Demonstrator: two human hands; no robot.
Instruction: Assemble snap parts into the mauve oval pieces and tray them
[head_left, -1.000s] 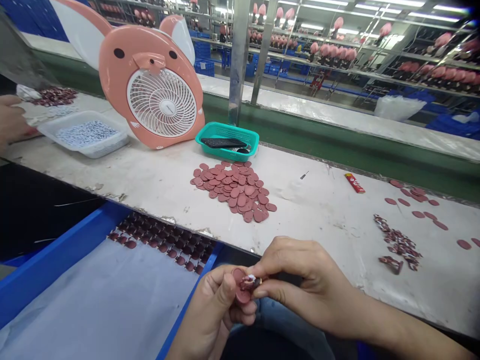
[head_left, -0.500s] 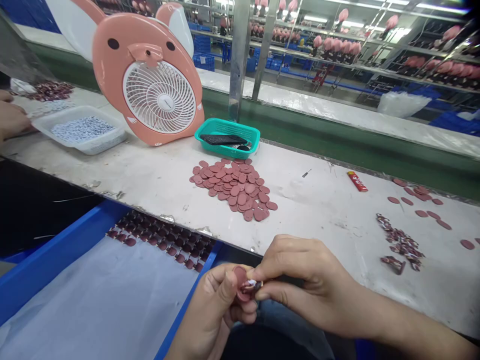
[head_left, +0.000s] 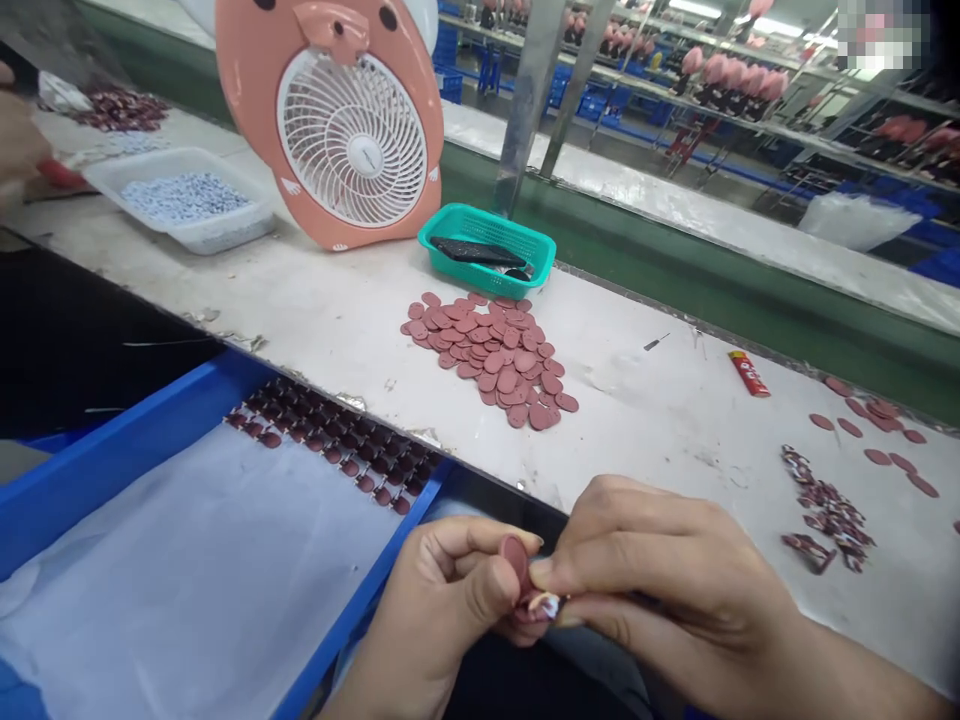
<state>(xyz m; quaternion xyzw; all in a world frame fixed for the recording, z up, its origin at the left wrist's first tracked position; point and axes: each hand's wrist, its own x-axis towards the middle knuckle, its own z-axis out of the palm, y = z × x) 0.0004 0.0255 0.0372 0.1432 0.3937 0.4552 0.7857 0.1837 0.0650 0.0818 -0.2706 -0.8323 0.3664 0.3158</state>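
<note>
My left hand is closed on a reddish oval disc, pinched between thumb and fingers. Right beside it, my right hand pinches a small dark and white piece against the disc's lower part. Both hands meet just off the table's front edge, and fingertips partly hide the two pieces. Beyond them on the white table lies a heap of reddish oval discs. Small dark pieces are piled on the table to the right, with several loose discs behind them.
A teal basket with a black object stands before a pink fan. At left are a white tray of small pieces and another person's hand. A blue bin holds rows of dark pieces. A red packet lies at right.
The camera view has shifted. The disc in my left hand has turned to stand more upright, and the small piece sits lower against it. At far left, something red shows by the other person's hand.
</note>
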